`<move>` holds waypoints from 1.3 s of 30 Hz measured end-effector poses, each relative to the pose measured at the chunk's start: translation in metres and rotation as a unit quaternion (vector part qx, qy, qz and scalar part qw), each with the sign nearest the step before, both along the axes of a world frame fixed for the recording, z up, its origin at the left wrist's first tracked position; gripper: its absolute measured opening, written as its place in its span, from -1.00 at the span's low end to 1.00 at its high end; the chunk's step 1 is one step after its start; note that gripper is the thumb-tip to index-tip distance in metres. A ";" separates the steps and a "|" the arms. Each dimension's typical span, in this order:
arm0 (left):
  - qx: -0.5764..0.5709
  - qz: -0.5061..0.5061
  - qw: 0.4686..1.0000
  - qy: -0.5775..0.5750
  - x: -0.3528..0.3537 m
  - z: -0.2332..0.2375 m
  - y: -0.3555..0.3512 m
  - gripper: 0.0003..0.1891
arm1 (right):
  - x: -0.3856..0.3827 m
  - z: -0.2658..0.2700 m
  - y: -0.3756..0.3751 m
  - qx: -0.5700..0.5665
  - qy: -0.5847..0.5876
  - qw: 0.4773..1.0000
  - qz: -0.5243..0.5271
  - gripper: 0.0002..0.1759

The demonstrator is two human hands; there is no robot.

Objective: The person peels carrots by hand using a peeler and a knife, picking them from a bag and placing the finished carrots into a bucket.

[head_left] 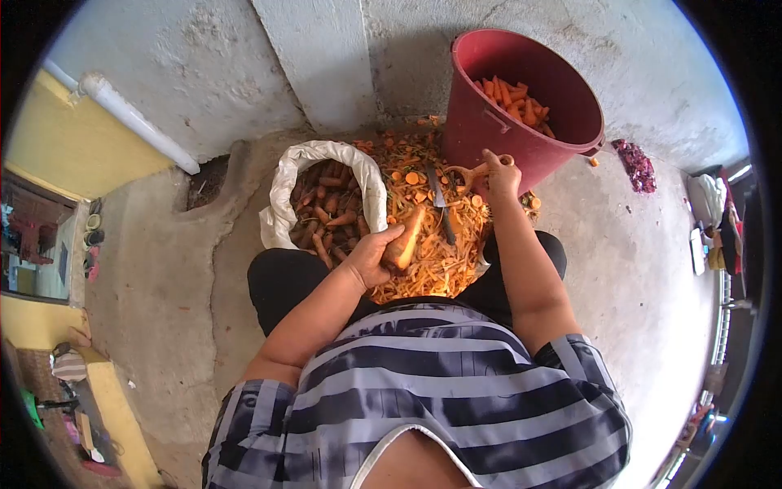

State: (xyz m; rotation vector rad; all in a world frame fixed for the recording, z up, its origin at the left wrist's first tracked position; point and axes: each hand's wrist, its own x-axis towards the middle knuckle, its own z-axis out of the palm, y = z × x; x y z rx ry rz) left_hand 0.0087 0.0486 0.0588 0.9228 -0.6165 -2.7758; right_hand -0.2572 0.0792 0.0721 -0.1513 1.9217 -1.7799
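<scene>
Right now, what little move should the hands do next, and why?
Probably bring the right hand, holding a small tan tool that may be a peeler, over to the thick, partly peeled orange carrot in the left hand, because brown skin shows on it.

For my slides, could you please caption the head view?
The left hand holds a partly peeled carrot above peelings, with a sack of carrots and a red bucket nearby.

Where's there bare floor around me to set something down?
Bare concrete floor lies left of the white sack, between it and the footwear. Another patch lies right of your right knee, nearer you than the purple scraps. It's crowded between the sack and red bucket: a knife lies among peelings there.
</scene>
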 end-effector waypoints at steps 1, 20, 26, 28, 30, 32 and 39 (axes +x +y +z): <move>-0.003 0.010 1.000 -0.024 0.001 0.003 -0.002 -0.63 | 0.002 -0.006 0.000 -0.057 -0.018 0.998 0.014 -0.77; 0.028 0.020 0.999 -0.015 0.003 -0.004 -0.003 -0.69 | 0.042 0.002 0.009 -0.115 -0.035 0.991 0.058 -0.69; 0.106 0.072 0.991 0.046 -0.005 -0.016 -0.001 -0.75 | 0.106 0.010 0.023 -0.147 -0.158 0.913 0.345 -0.76; 0.039 0.044 0.997 0.048 -0.003 -0.020 -0.003 -0.74 | 0.099 -0.002 0.010 -0.132 -0.174 0.935 0.279 -0.76; 0.012 0.019 1.000 -0.016 -0.002 -0.005 -0.003 -0.72 | 0.069 -0.018 -0.003 -0.101 -0.092 0.968 0.210 -0.74; 0.014 -0.010 1.000 0.007 0.001 -0.015 -0.001 -0.69 | 0.033 -0.016 -0.005 -0.076 -0.033 0.989 0.121 -0.76; 0.046 0.052 0.998 -0.002 -0.004 -0.002 -0.005 -0.72 | 0.066 0.009 0.009 -0.116 -0.081 0.978 0.152 -0.75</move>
